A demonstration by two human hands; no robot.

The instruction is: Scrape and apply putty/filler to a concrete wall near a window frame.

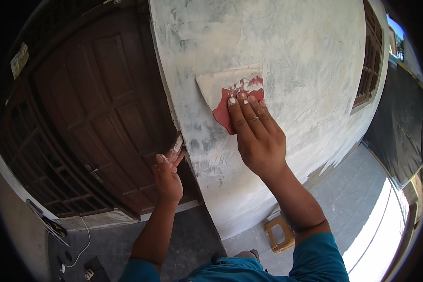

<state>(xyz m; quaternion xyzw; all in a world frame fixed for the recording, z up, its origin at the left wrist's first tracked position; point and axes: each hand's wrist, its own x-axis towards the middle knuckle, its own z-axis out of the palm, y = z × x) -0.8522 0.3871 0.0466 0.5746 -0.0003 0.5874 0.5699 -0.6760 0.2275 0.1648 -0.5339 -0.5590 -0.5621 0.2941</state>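
My right hand [256,134] presses a flat red scraper card [230,96], smeared with pale putty, against the grey-white plastered wall [305,56]. Its fingers lie spread over the card's lower part. My left hand [168,176] is lower, at the wall's corner edge beside the door, and pinches a small putty-covered piece [176,145]; what it is I cannot tell. Putty spots cover the fingertips of both hands.
A dark brown wooden door [103,108] with a metal handle [95,173] stands left of the wall corner. A small wooden stool [279,232] sits on the tiled floor below. A white cable [82,244] lies at lower left. A brown window frame [369,61] is at right.
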